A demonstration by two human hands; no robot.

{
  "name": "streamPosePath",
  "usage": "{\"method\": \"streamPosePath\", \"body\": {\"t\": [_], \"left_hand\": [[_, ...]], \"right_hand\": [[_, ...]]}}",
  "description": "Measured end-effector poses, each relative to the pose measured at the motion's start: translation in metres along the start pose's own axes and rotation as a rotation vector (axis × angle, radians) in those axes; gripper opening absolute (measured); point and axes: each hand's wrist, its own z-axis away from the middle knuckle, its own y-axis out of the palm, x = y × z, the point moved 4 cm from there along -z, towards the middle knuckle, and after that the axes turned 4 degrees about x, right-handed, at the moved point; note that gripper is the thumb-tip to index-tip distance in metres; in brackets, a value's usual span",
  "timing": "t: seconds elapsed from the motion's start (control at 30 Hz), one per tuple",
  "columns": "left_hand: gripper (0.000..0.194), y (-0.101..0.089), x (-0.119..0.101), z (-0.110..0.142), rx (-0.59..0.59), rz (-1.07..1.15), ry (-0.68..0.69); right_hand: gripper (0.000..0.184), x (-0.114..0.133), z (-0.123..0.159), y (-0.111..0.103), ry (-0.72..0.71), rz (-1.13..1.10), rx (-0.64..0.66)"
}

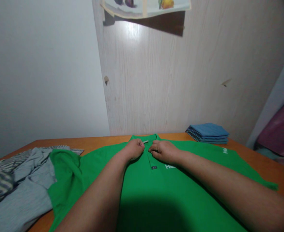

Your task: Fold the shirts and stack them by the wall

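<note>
A green polo shirt (144, 190) lies spread front side up, its collar at the far side. White lettering shows on its chest and right sleeve, and a small dark label sits at the foot of the placket. Just below the collar, my left hand (135, 149) is closed on the cloth at one side of the neck opening. Across the placket from it, my right hand (163, 150) pinches the other side, fingers bent. What lies under the fingertips is hidden. Both forearms reach over the shirt and cover parts of it.
Rumpled grey and striped clothes (33, 187) lie at the left, touching the shirt's sleeve. A folded blue stack of cloth (208, 130) sits at the back right of the orange-brown table (243, 154). A wall with a wood-grain panel (156, 80) stands behind the table.
</note>
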Motion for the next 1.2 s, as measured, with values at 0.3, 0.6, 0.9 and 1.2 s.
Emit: {"method": "streamPosePath", "body": {"t": [0.3, 0.6, 0.9, 1.2], "left_hand": [[0.008, 0.005, -0.015, 0.001, 0.113, 0.011, 0.084], [0.014, 0.009, -0.015, 0.004, 0.132, -0.03, 0.081], [0.01, 0.008, -0.013, 0.006, 0.17, -0.016, 0.082], [0.012, 0.009, -0.012, 0.005, 0.176, 0.0, 0.069]], "right_hand": [[0.021, -0.006, -0.003, -0.002, -0.063, -0.17, 0.036], [0.023, -0.017, -0.008, 0.008, 0.033, -0.33, -0.009], [0.037, -0.009, 0.001, -0.008, 0.007, -0.403, 0.171], [0.056, -0.001, 0.0, -0.006, 0.078, -0.254, 0.126]]}}
